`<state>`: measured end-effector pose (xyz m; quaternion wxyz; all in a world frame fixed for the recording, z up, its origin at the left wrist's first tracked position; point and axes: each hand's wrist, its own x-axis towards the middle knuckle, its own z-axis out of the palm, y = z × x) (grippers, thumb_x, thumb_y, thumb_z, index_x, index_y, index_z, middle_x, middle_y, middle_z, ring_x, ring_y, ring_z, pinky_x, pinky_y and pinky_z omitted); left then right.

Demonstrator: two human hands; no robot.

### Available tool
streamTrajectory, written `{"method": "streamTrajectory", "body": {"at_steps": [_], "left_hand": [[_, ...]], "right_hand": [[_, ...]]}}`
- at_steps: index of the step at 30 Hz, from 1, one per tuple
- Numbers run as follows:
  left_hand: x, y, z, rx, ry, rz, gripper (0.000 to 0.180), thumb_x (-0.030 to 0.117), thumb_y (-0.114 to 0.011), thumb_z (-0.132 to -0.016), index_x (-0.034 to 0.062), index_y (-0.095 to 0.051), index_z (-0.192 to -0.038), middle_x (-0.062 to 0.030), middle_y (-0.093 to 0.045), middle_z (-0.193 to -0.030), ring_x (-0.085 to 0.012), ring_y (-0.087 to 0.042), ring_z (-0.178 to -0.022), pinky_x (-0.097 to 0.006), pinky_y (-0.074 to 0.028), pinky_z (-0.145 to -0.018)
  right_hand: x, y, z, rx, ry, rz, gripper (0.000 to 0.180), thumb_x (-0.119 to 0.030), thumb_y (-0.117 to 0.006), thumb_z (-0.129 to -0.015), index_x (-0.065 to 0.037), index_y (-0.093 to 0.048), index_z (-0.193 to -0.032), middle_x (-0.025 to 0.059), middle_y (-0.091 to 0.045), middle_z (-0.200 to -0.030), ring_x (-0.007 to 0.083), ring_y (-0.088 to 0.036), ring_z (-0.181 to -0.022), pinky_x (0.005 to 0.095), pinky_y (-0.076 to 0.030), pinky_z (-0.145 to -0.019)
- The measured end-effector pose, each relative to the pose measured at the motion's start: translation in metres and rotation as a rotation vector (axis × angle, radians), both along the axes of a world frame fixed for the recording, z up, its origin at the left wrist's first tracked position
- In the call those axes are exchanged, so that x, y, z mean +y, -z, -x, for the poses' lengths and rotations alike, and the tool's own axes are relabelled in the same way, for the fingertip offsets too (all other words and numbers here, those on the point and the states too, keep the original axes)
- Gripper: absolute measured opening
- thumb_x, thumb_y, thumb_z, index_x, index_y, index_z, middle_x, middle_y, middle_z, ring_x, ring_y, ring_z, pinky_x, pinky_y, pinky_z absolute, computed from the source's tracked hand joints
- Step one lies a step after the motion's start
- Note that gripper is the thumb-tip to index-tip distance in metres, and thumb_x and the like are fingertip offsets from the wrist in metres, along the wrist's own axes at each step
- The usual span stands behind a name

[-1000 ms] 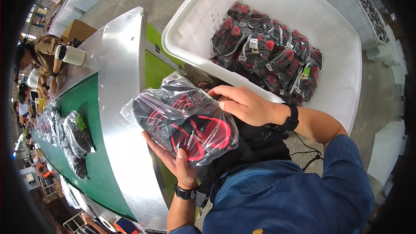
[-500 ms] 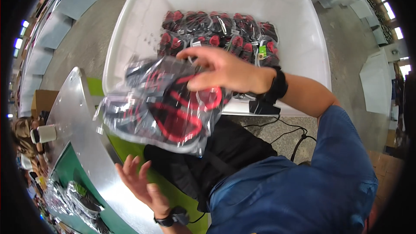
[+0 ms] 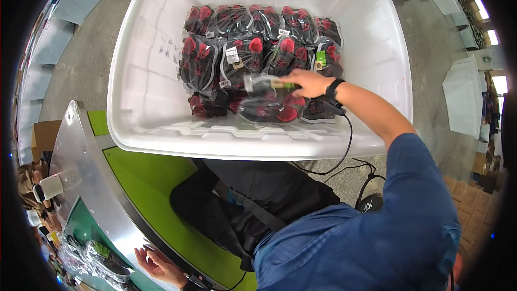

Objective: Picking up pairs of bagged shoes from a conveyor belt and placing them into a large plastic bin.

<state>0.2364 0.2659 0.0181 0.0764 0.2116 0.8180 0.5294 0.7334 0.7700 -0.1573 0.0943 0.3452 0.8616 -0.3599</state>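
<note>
Here the right hand (image 3: 307, 82) reaches into the white bin (image 3: 161, 65), its fingers closed on the top edge of a bagged pair of red-and-black shoes (image 3: 266, 102). The bag sits at the near side of the bin, just in front of the packed rows (image 3: 242, 43). Done well, I'd judge, the pair goes down flat and snug against its neighbours, tag up, with no plastic bunched underneath. The left hand (image 3: 156, 263) rests open and empty, palm up, at the edge of the metal desk (image 3: 86, 167).
</note>
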Motion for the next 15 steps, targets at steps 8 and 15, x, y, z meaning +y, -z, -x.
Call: {"method": "streamTrajectory", "body": {"at_steps": [8, 15], "left_hand": [[0.012, -0.004, -0.002, 0.042, -0.020, 0.071, 0.043, 0.017, -0.058, -0.108, 0.0027, -0.050, -0.147, -0.0105, -0.059, -0.136, -0.0143, -0.061, -0.110, -0.026, -0.057, -0.091], [-0.007, 0.002, 0.014, -0.017, 0.010, 0.097, 0.036, 0.012, -0.062, -0.104, 0.0028, -0.054, -0.138, -0.0069, -0.066, -0.114, -0.0080, -0.060, -0.082, -0.023, -0.051, -0.068]], "right_hand": [[-0.011, 0.032, 0.023, -0.305, 0.086, 0.059, 0.050, -0.016, -0.066, -0.094, -0.012, -0.060, -0.143, 0.0205, -0.059, -0.136, 0.0398, -0.060, -0.123, 0.0469, -0.050, -0.104], [-0.019, -0.016, 0.077, 0.007, -0.065, 0.149, 0.042, -0.025, -0.062, -0.099, 0.003, -0.063, -0.130, 0.0238, -0.070, -0.120, 0.0377, -0.067, -0.110, 0.0461, -0.053, -0.096]]}}
